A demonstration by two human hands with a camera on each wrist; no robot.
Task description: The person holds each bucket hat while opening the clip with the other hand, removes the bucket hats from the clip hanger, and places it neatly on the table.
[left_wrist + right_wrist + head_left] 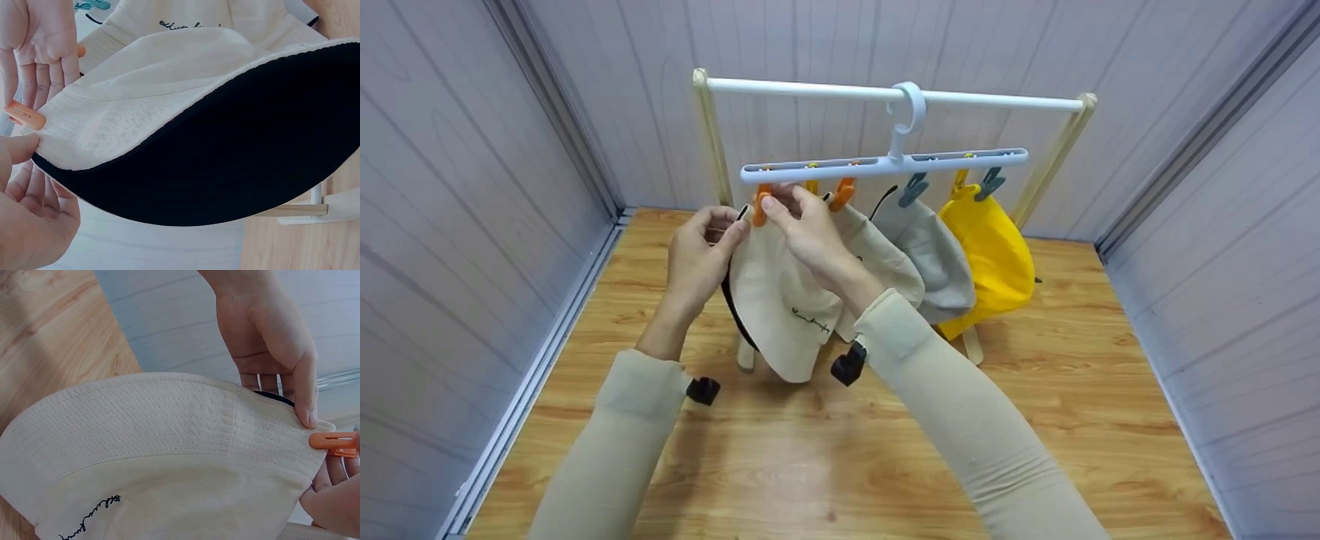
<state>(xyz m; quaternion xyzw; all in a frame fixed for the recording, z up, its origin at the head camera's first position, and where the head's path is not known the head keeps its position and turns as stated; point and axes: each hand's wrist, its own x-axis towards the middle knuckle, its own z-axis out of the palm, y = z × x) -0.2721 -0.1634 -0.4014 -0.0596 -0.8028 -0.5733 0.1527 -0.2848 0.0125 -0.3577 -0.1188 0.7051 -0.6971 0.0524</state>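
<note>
A cream bucket hat (pixel 780 300) with black lettering and a dark underside hangs at the left end of a pale blue clip hanger (pixel 825 171). My left hand (pixel 697 251) pinches the edge of its brim between thumb and fingers. At the orange clip (pixel 760 211), my right hand (pixel 814 232) has its thumb against the clip, with fingers reaching behind it. The right wrist view has the clip's tip (pixel 320 440) lying over the brim's corner. Dark lining (pixel 225 152) fills much of the left wrist view.
Another cream hat (pixel 889 259), a grey hat (pixel 941 262) and a yellow hat (pixel 994 259) hang from clips to the right. The hanger's hook (pixel 913 109) is over a white rail (pixel 810 89) on wooden posts. Wood-patterned floor (pixel 825 465) lies below, with panel walls around.
</note>
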